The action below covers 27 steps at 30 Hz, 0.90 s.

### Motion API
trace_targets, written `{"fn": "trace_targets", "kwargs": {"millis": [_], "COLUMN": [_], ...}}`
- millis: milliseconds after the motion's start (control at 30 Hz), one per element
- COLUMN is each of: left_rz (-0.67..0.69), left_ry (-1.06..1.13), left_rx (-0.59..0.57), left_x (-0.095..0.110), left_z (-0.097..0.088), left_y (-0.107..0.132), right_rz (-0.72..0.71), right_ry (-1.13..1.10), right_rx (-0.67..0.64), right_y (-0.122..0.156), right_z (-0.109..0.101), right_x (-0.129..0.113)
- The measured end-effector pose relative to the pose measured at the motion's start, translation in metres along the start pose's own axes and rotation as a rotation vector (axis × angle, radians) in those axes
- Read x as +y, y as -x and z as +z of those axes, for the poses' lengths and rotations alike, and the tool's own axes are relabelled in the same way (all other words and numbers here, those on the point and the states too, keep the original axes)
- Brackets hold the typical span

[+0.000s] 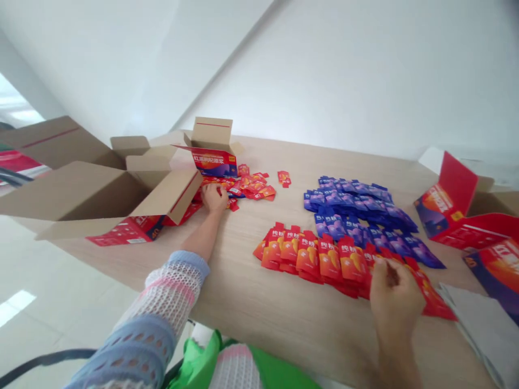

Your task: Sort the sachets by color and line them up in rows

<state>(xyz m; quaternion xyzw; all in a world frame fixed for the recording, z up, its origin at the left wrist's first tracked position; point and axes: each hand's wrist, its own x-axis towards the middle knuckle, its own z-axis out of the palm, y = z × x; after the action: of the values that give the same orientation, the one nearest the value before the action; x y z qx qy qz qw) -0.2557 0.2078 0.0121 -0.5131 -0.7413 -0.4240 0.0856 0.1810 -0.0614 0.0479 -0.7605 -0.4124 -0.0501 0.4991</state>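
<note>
The right hand (395,302) pinches red packets (308,259) on the bench (259,335). The left hand (214,197) touches a messy red pile (253,189); I cannot tell if it grips.

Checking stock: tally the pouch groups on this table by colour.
Red groups: 3 (overlapping rows, loose heap, small stray pair)
Blue-purple groups: 1 (large overlapping spread)
Total: 4 groups; the single pouches overlap too much to count.
</note>
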Motion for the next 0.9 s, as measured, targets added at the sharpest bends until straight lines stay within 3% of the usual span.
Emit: {"fn": "trace_targets", "kwargs": {"millis": [100, 267, 400, 633, 767, 833, 900], "left_rz": [0.114, 0.216, 0.247, 0.024, -0.125, -0.182, -0.312], "left_ry": [-0.053, -0.146, -0.216, -0.187, -0.063, 0.112, 0.448], "left_rx": [-0.030, -0.191, -0.154, -0.053, -0.047, -0.063, -0.218], "left_x": [0.003, 0.004, 0.004, 0.020, 0.057, 0.082, 0.108], "left_z": [0.006, 0.011, 0.007, -0.017, -0.039, -0.051, -0.061], "left_y": [0.001, 0.002, 0.004, 0.004, 0.016, 0.022, 0.029], "right_rz": [-0.030, -0.054, -0.051, -0.156, -0.204, -0.202, -0.170], "right_ry": [-0.040, -0.054, -0.100, -0.071, -0.090, -0.136, -0.228], "right_rx": [0.045, 0.070, 0.036, 0.011, 0.023, -0.014, -0.086], "right_y": [-0.001, -0.001, 0.002, 0.010, 0.015, 0.018, 0.021], "right_z": [-0.002, -0.004, 0.002, 0.002, 0.000, 0.001, 0.004], "right_x": [-0.002, 0.002, 0.003, -0.011, -0.018, -0.023, -0.029]}}
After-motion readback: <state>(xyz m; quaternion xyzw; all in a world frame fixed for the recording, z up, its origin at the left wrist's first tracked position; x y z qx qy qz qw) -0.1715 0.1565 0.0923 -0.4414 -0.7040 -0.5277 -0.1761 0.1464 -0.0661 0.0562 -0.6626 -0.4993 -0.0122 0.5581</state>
